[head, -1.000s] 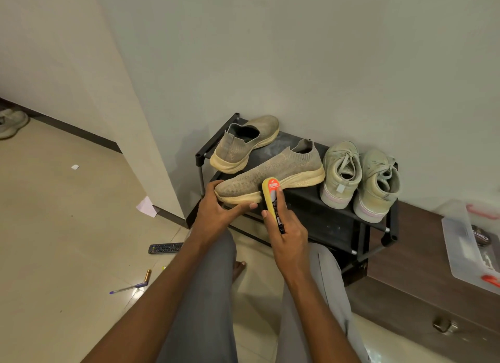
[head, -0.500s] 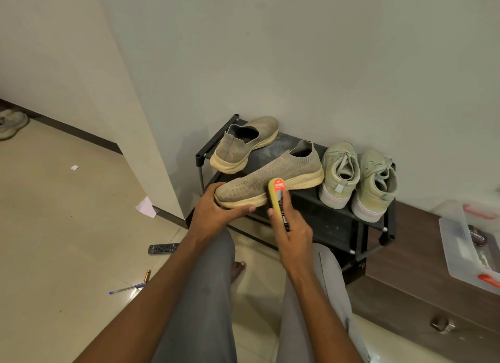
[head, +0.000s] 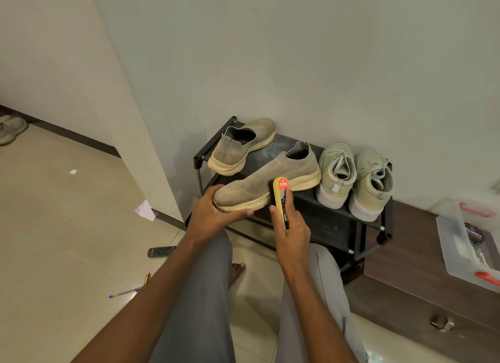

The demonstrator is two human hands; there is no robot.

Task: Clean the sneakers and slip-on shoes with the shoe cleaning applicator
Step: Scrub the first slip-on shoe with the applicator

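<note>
1. While the left hand (head: 216, 211) grips the toe of the near slip-on shoe (head: 267, 185) on the rack (head: 338, 219), the right hand (head: 290, 224) holds the applicator (head: 281, 200) against its side; that steadying grip should probably stay firm.
2. Strokes likely work best running toward 2 o'clock, heelward; pressure light on the knit.
3. The second slip-on (head: 243, 146) waits at 11 o'clock, the sneakers (head: 354, 177) at 3 o'clock.

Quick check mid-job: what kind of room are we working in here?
Most likely a home hallway or entryway. A low black shoe rack with sneakers stands against a plain wall, and a TV remote and pen lie on the tiled floor.
</note>
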